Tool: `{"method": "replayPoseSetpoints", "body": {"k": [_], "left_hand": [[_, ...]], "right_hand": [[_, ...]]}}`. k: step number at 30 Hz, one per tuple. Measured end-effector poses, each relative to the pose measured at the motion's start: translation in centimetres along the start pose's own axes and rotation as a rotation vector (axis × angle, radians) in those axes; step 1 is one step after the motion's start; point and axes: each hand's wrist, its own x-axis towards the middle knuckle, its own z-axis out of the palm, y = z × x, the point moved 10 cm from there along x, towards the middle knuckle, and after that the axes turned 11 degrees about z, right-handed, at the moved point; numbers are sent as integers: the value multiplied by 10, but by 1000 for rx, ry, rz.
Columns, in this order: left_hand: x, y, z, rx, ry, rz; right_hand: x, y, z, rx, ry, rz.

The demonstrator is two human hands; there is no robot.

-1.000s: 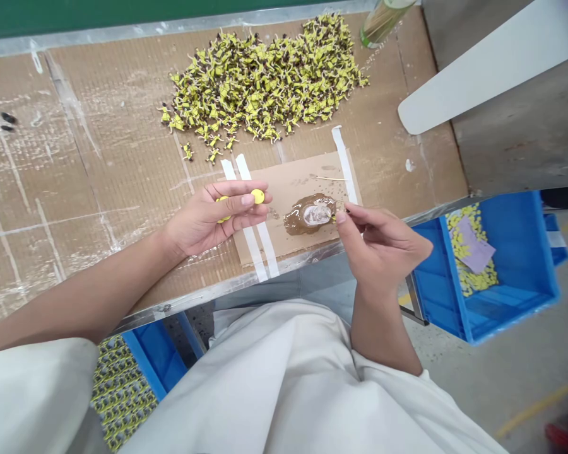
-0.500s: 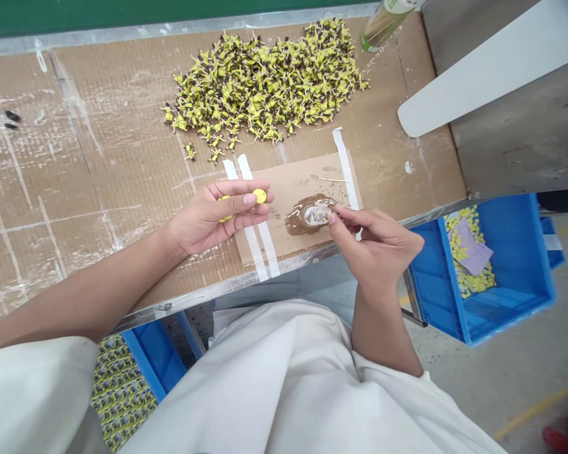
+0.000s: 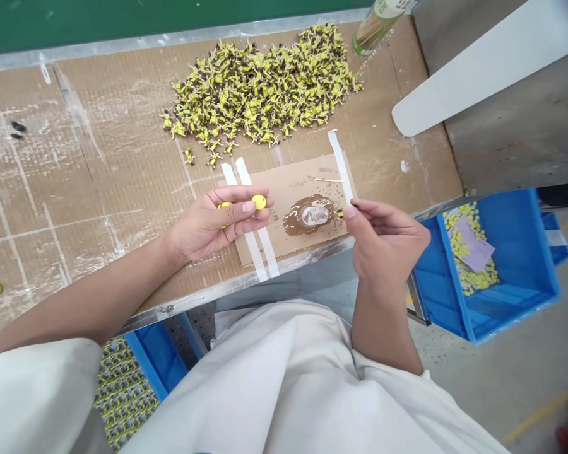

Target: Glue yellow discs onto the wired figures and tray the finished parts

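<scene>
Yellow disc point(image 3: 259, 202) and tiny dark-and-yellow piece point(image 3: 339, 214), both pinched
The disc is clamped between thumb and fingers of the left hand point(image 3: 213, 221), at the thumb tip's three o'clock; the piece is gripped by the right hand's point(image 3: 388, 241) fingertips, jutting toward nine o'clock.

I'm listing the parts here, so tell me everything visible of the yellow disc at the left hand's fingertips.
The yellow disc is small, round and bright, perhaps plastic, with a tiny dark mark on its face, which is turned toward the camera. The left hand holds it between thumb and fingers; its back is hidden. From this view it overlaps the cardboard sheet.
</scene>
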Motion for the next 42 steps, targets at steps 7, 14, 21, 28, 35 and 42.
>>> {"method": "replayPoseSetpoints", "body": {"k": [7,14,21,28,35,42], "left_hand": [[-9,-11,20,-103,-112,-40],[-10,-16,20,-101,-99,-60],[-9,-14,19,-114,-87,-52],[-10,-15,16,-88,-63,-59],[-9,-17,13,-79,-84,-61],[-9,-15,17,-101,-116,-52]], "right_hand": [[5,11,6,210,-119,137],[-5,-1,23,286,-198,159],[-16,-29,-3,14,51,-131],[-29,-41,5,-318,2,-438],[-32,-47,19,-473,-42,-543],[-33,-47,24,-495,-71,-576]]}}
